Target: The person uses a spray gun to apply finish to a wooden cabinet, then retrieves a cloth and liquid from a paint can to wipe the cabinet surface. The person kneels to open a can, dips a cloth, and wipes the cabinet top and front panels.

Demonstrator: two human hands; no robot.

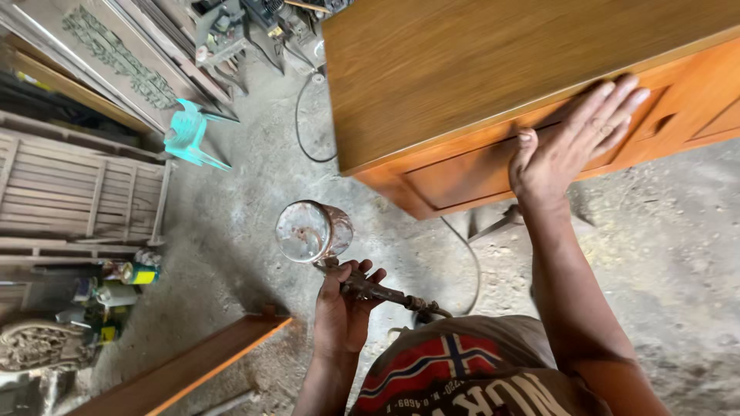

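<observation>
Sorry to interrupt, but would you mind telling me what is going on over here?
A person stands over a wooden cabinet on a dusty workshop floor. The right hand lies flat, fingers spread, on the cabinet's front edge by a drawer panel. The left hand grips a spray gun with a metal cup on top and a hose at the back, pointed away from the cabinet. A turquoise plastic chair stands nearby.
</observation>
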